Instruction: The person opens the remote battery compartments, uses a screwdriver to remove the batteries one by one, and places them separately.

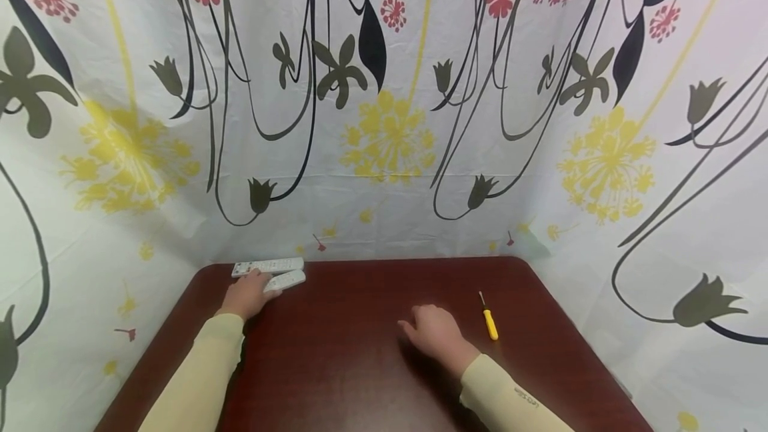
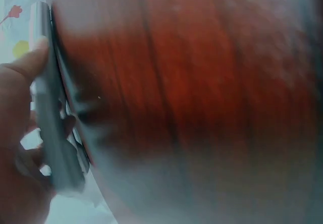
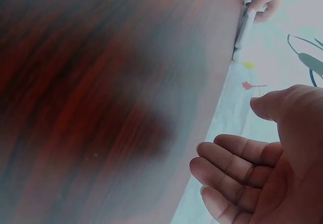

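Observation:
At the table's back left corner, my left hand [image 1: 247, 295] holds a white remote control [image 1: 285, 280]. In the left wrist view the thumb lies along one side of this remote [image 2: 58, 128] and the fingers are curled at its other side. A second white remote control [image 1: 268, 266] lies just behind it, along the back edge. My right hand [image 1: 436, 333] hovers over the middle right of the table, holding nothing. Its fingers [image 3: 227, 158] are loosely bent in the right wrist view. A screwdriver with a yellow handle [image 1: 490, 325] lies to the right of that hand.
The dark red-brown table [image 1: 348, 332] has rounded back corners. A white curtain [image 1: 384, 219] printed with flowers hangs close behind the table and along both sides.

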`<action>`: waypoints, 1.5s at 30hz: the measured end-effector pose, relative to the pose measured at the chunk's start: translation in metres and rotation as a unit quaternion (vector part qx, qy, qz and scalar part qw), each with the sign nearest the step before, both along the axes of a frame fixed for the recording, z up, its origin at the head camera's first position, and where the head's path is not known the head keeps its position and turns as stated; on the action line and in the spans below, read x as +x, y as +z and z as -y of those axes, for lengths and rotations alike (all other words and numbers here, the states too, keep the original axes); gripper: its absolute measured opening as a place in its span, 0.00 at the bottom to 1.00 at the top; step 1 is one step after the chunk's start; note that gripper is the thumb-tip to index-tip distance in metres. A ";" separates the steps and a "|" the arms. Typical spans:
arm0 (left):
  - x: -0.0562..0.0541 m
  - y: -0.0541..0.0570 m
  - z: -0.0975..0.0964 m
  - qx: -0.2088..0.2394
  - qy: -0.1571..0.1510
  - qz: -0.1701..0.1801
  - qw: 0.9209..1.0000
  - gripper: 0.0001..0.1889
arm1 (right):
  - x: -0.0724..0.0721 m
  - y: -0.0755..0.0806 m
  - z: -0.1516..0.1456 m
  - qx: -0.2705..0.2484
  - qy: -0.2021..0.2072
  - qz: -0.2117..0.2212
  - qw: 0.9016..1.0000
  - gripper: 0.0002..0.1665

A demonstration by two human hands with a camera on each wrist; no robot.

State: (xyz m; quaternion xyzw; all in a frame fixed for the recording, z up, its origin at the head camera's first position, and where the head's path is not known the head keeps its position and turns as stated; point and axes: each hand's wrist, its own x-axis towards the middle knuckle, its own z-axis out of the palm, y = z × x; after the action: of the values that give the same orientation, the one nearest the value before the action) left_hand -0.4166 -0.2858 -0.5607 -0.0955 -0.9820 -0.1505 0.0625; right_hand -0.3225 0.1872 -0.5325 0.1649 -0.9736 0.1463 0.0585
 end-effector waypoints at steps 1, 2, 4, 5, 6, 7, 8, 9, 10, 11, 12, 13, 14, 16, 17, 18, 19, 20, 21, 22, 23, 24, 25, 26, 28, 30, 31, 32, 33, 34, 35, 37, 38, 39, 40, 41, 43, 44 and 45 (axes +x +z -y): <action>0.000 0.000 0.000 0.005 -0.001 -0.003 1.000 0.32 | 0.000 0.000 0.000 -0.001 0.000 0.000 1.000 0.21; 0.000 0.000 0.000 0.007 -0.002 -0.006 1.000 0.32 | 0.000 0.001 0.000 -0.002 -0.001 0.002 1.000 0.21; -0.001 0.000 0.000 0.012 -0.001 -0.008 1.000 0.33 | -0.001 0.001 0.000 -0.005 -0.004 0.006 1.000 0.20; 0.000 0.000 0.000 0.013 0.000 -0.008 1.000 0.34 | -0.001 0.000 0.000 -0.006 -0.004 0.007 1.000 0.20; 0.000 0.001 0.000 0.014 0.002 -0.007 1.000 0.34 | -0.001 0.001 0.000 -0.006 -0.006 0.010 1.000 0.20; 0.000 0.001 -0.001 0.016 0.004 -0.007 1.000 0.34 | -0.001 0.001 0.000 -0.007 -0.006 0.012 1.000 0.20; 0.001 0.002 -0.001 0.016 0.005 -0.008 1.000 0.34 | -0.001 0.001 0.000 -0.007 -0.008 0.014 1.000 0.20; 0.001 0.002 -0.001 0.016 0.006 -0.008 1.000 0.34 | -0.001 0.001 0.000 -0.007 -0.007 0.012 1.000 0.20; 0.002 0.002 -0.002 0.013 0.005 -0.009 1.000 0.34 | -0.001 0.000 0.000 -0.008 -0.006 0.011 1.000 0.20; 0.002 0.002 -0.002 0.011 0.006 -0.010 1.000 0.34 | -0.001 0.000 0.000 -0.008 -0.006 0.010 1.000 0.20; 0.002 0.002 -0.002 0.012 0.007 -0.011 1.000 0.34 | -0.002 0.000 0.000 -0.006 -0.006 0.008 1.000 0.20; 0.003 0.002 -0.002 0.013 0.007 -0.012 1.000 0.34 | -0.002 -0.001 -0.001 -0.005 -0.005 0.005 1.000 0.20; 0.004 0.002 -0.003 0.013 0.007 -0.014 1.000 0.34 | -0.002 -0.002 -0.001 -0.003 -0.004 0.002 1.000 0.20; 0.005 0.003 -0.003 0.014 0.007 -0.016 1.000 0.33 | -0.003 -0.004 -0.001 0.001 -0.003 -0.002 1.000 0.20; 0.006 0.004 -0.004 0.017 0.007 -0.017 1.000 0.33 | -0.003 -0.005 -0.001 0.003 -0.002 -0.004 1.000 0.20; 0.006 0.004 -0.004 0.020 0.007 -0.018 1.000 0.32 | -0.004 -0.005 0.000 0.004 0.000 -0.006 1.000 0.20; 0.006 0.004 -0.005 0.021 0.004 -0.020 1.000 0.32 | -0.004 -0.005 0.000 0.003 0.001 -0.006 1.000 0.20; 0.006 0.004 -0.005 0.021 0.001 -0.023 1.000 0.32 | -0.004 -0.005 0.000 0.003 0.001 -0.006 1.000 0.20; 0.006 0.005 -0.006 0.024 -0.002 -0.026 0.999 0.32 | -0.004 -0.005 0.001 0.003 0.002 -0.006 1.000 0.20; 0.006 0.006 -0.007 0.026 -0.005 -0.027 0.999 0.32 | -0.005 -0.005 0.001 0.002 0.003 -0.006 1.000 0.20; 0.006 0.007 -0.008 0.028 -0.008 -0.027 0.999 0.32 | -0.005 -0.005 0.001 0.001 0.002 -0.005 1.000 0.20; 0.007 0.008 -0.009 0.031 -0.011 -0.027 0.999 0.32 | -0.005 -0.005 0.001 0.001 0.003 -0.005 1.000 0.20; 0.007 0.009 -0.010 0.033 -0.013 -0.026 0.999 0.32 | -0.005 -0.005 0.002 0.002 0.003 -0.005 1.000 0.20; 0.007 0.010 -0.012 0.037 -0.013 -0.023 0.999 0.32 | -0.005 -0.005 0.002 0.001 0.003 -0.006 1.000 0.20; 0.007 0.012 -0.016 0.041 -0.015 -0.017 0.999 0.32 | -0.005 -0.005 0.002 0.001 0.003 -0.007 1.000 0.20; 0.006 0.014 -0.020 0.044 -0.020 -0.015 0.999 0.31 | -0.005 -0.004 0.002 0.001 0.003 -0.008 1.000 0.20; 0.006 0.015 -0.022 0.042 -0.023 -0.015 0.999 0.31 | -0.005 -0.004 0.003 0.001 0.002 -0.007 1.000 0.20; 0.006 0.016 -0.024 0.042 -0.027 -0.015 0.999 0.30 | -0.005 -0.003 0.003 0.001 0.003 -0.007 1.000 0.20; 0.006 0.017 -0.027 0.043 -0.034 -0.018 0.998 0.30 | -0.005 -0.003 0.003 0.002 0.002 -0.006 1.000 0.20; 0.006 0.019 -0.030 0.044 -0.040 -0.019 0.998 0.30 | -0.005 -0.003 0.003 0.003 0.003 -0.005 1.000 0.20; 0.006 0.020 -0.033 0.046 -0.046 -0.021 0.998 0.29 | -0.005 -0.002 0.003 0.003 0.003 -0.004 1.000 0.20; 0.007 0.023 -0.040 0.047 -0.061 -0.026 0.997 0.29 | -0.006 -0.002 0.004 0.004 0.006 -0.008 1.000 0.20; 0.007 0.024 -0.043 0.049 -0.068 -0.028 0.996 0.29 | -0.006 -0.001 0.004 0.004 0.006 -0.010 1.000 0.20; 0.008 0.026 -0.047 0.049 -0.074 -0.029 0.996 0.30 | -0.006 -0.001 0.005 0.003 0.006 -0.011 1.000 0.21; 0.008 0.026 -0.049 0.046 -0.078 -0.029 0.995 0.29 | -0.006 -0.001 0.005 0.002 0.007 -0.012 1.000 0.21; 0.008 0.027 -0.052 0.045 -0.081 -0.028 0.995 0.29 | -0.006 0.000 0.005 0.001 0.009 -0.014 1.000 0.21; 0.009 0.029 -0.057 0.042 -0.086 -0.024 0.995 0.29 | -0.006 0.000 0.006 -0.001 0.008 -0.012 1.000 0.22; 0.010 0.030 -0.059 0.043 -0.089 -0.023 0.995 0.28 | -0.006 0.001 0.006 -0.002 0.009 -0.011 1.000 0.22; 0.011 0.031 -0.061 0.042 -0.092 -0.022 0.995 0.28 | -0.006 0.001 0.006 -0.002 0.009 -0.010 1.000 0.21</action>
State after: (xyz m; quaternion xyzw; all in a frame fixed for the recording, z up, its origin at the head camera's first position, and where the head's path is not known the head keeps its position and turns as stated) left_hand -0.4060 -0.2247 -0.5301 -0.1861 -0.9601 -0.1949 0.0741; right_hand -0.3280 0.1809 -0.5318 0.1755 -0.9711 0.1470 0.0674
